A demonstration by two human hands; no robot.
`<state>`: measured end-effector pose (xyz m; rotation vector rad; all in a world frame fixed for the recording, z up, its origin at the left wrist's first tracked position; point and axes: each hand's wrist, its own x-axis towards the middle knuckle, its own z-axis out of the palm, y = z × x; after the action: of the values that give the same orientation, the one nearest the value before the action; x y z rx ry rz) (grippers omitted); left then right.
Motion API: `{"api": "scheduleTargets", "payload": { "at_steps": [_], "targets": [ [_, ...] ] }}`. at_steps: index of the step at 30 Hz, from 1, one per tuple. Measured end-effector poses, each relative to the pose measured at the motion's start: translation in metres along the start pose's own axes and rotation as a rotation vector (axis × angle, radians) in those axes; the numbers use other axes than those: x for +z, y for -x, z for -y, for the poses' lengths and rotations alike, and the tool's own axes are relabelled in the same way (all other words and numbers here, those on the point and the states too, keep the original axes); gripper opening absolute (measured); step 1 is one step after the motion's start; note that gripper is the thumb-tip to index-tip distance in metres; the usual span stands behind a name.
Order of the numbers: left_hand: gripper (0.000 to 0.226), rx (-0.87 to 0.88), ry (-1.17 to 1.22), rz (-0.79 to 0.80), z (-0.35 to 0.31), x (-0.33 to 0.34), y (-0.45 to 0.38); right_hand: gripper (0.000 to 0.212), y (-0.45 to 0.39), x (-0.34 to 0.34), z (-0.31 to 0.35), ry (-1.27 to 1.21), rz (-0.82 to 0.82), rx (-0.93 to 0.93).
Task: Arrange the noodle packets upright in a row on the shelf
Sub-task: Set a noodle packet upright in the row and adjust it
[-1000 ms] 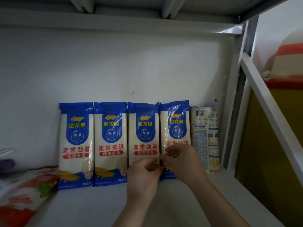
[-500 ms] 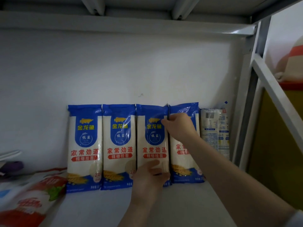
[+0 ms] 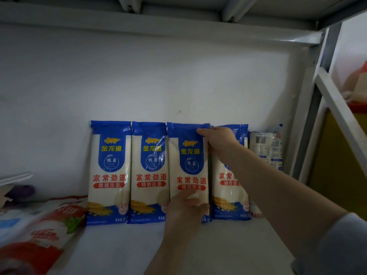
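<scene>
Several blue-and-white noodle packets stand upright in a row against the back wall of the shelf (image 3: 228,245). My right hand (image 3: 217,138) grips the top right corner of the third packet (image 3: 189,155). My left hand (image 3: 185,211) holds the bottom of that same packet, thumb across its front. To its left stand the first packet (image 3: 109,171) and the second packet (image 3: 149,171). The fourth packet (image 3: 230,195) is partly hidden by my right forearm. A fifth packet (image 3: 266,151) at the far right shows its back with a barcode.
A red-and-white bag (image 3: 39,235) lies flat on the shelf at the left, with a purple object (image 3: 21,190) behind it. A white metal upright (image 3: 305,135) closes the shelf on the right. The upper shelf beam (image 3: 158,22) runs overhead.
My right hand rose from the packet's middle to its top corner. My left hand stays at the bottom of the third packet. The camera moved closer to the row.
</scene>
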<state>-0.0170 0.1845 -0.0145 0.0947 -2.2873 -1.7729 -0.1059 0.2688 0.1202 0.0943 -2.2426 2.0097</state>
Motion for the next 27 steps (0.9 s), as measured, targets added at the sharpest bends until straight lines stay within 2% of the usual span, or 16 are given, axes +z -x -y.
{"api": "scheduleTargets", "payload": {
  "at_steps": [3, 6, 11, 13, 18, 21, 25, 27],
  "targets": [
    [0.035, 0.036, 0.091, 0.019, 0.0, -0.004, 0.0, 0.018, -0.001, -0.005, 0.002, -0.11, 0.055, 0.002],
    [0.025, 0.03, 0.175, -0.052, 0.002, -0.007, -0.003, 0.025, -0.004, -0.011, 0.0, -0.131, 0.049, -0.04],
    [0.03, 0.07, 0.184, -0.149, -0.004, -0.017, -0.005, 0.024, -0.005, -0.019, -0.006, -0.216, 0.162, -0.073],
    [0.035, 0.093, 0.175, -0.21, -0.005, -0.022, -0.004, 0.015, -0.006, -0.023, -0.004, -0.203, 0.217, -0.098],
    [0.033, 0.13, 0.191, -0.333, -0.009, -0.028, -0.002, 0.027, -0.005, -0.03, 0.004, -0.06, 0.225, -0.192],
    [0.029, 0.191, 0.199, -0.33, -0.012, -0.029, -0.001, 0.028, -0.002, -0.03, 0.0, -0.071, 0.233, -0.228],
    [0.04, 0.229, 0.184, -0.287, -0.012, -0.033, -0.004, 0.02, -0.002, -0.029, -0.004, -0.1, 0.263, -0.247],
    [0.039, 0.241, 0.17, -0.245, -0.009, -0.036, -0.007, 0.023, -0.002, -0.026, -0.003, -0.09, 0.256, -0.266]
  ]
}}
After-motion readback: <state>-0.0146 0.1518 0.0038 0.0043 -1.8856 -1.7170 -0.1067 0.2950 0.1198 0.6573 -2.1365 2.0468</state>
